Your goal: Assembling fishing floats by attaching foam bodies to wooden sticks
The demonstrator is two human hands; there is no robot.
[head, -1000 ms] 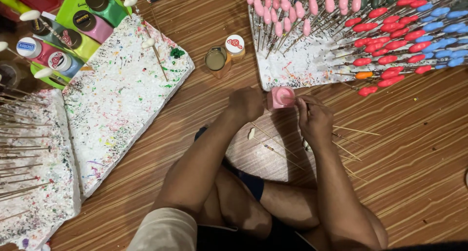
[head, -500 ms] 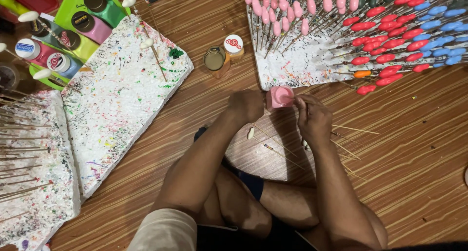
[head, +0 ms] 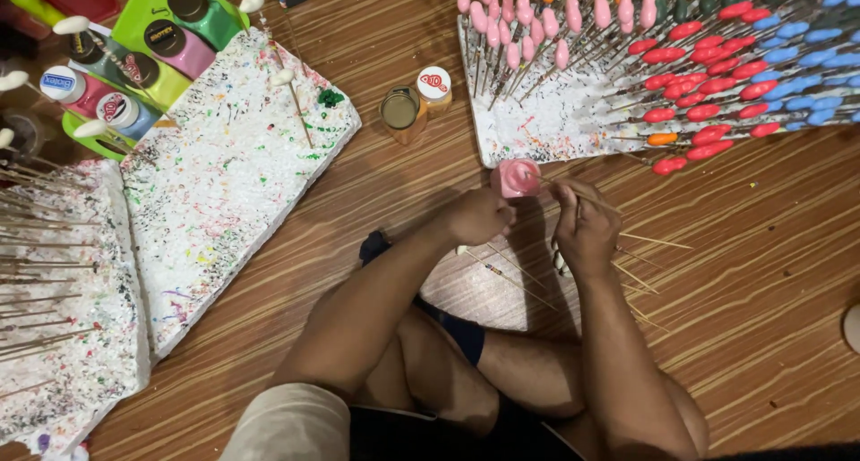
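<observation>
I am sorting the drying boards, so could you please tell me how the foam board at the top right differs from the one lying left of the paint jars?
The top-right foam board is packed with sticks bearing pink, red, orange and blue tips; the left foam board holds only a few white-tipped sticks. The top-right one lies just beyond both hands, the left one farther off. Both are white and paint-speckled.

Warm indoor light falls evenly from above, bright enough to keep colours strong. The wooden floor (head: 743, 273) carries a soft sheen toward 3 o'clock. Short, dark shadows pool under the left hand (head: 479, 215) and right hand (head: 584, 228), near centre. Focus is fairly sharp throughout; the corners at 10 and 2 o'clock bend slightly with wide-lens distortion.
</observation>
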